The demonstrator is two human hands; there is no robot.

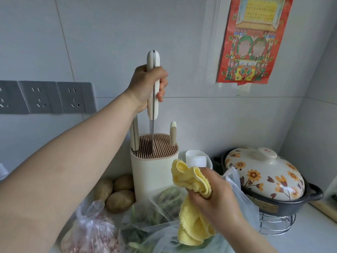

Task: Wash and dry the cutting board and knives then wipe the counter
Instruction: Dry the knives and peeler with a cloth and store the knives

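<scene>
My left hand (pixel 147 84) grips the cream handle of a knife (pixel 153 106), held upright with its blade tip down in the bristle slots of the cream knife block (pixel 155 167). Two other cream-handled knives stand in the block, one at its left (pixel 134 136) and one at its right (pixel 173 133). My right hand (pixel 217 194) holds a bunched yellow cloth (pixel 191 203) in front of the block, lower right. No cutting board is in view.
Potatoes (pixel 116 192) lie left of the block. Clear plastic bags of food (pixel 145 221) crowd the counter in front. A floral clay pot (pixel 264 178) sits on a wire stand at right. Wall sockets (pixel 47 97) are at left, and a red poster (pixel 253 39) hangs above.
</scene>
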